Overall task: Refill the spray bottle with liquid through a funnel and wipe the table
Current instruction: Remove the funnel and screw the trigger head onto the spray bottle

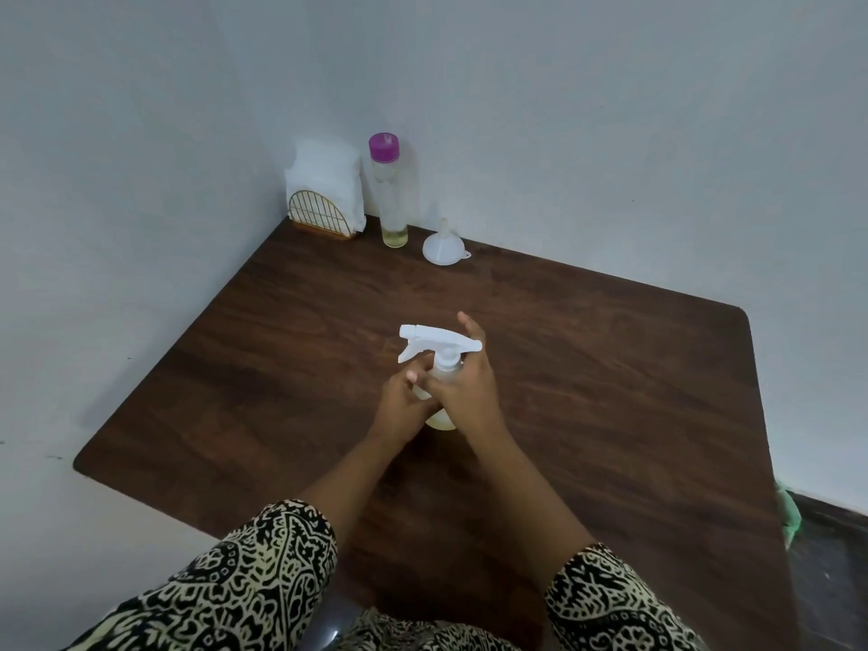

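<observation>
A clear spray bottle (444,364) with a white trigger head stands upright in the middle of the dark wooden table (610,392). My left hand (404,397) wraps the bottle's body from the left. My right hand (469,382) grips it from the right, just under the neck, with one finger raised behind the trigger head. A little yellowish liquid shows at the bottle's base. At the back stand a tall clear bottle (392,199) with a purple cap and some yellow liquid, and a white funnel (444,244) resting mouth down.
A gold wire holder with white napkins (326,190) stands in the back left corner against the wall. Walls close the table's left and far sides. Something green (789,509) hangs off the table's right edge.
</observation>
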